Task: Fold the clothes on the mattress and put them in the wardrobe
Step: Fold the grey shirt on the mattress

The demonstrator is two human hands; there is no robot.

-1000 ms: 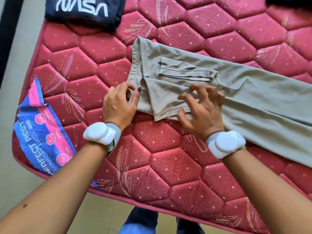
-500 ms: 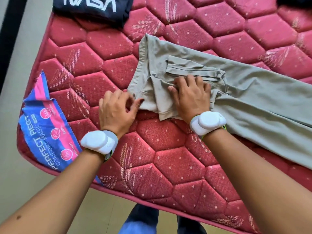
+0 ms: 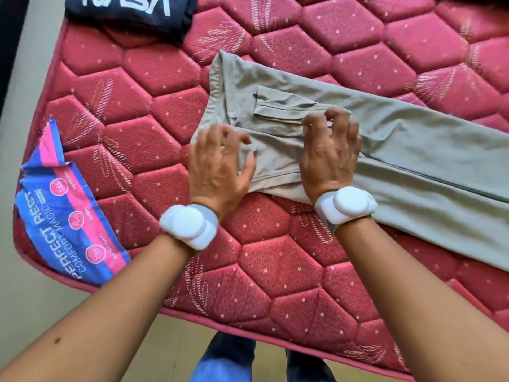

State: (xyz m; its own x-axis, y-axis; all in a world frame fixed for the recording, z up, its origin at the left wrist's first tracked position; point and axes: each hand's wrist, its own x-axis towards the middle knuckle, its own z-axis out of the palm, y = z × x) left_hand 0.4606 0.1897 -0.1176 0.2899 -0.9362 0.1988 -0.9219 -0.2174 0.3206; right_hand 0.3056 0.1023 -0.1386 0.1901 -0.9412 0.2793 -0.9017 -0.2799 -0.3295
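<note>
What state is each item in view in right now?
Grey garment: partly folded, flat on mattress.
NASA shirt: folded, at far edge.
Left hand: fingers curled, on garment.
Right hand: fingers curled, on garment.
Label: creased, at mattress corner.

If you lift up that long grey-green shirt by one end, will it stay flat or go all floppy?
Probably floppy: the thin grey-green stretchy garment already wrinkles under the left hand and right hand. It looks light, lying flat on the red quilted mattress. Its smooth cloth might slide, so the folds may come undone.
</note>
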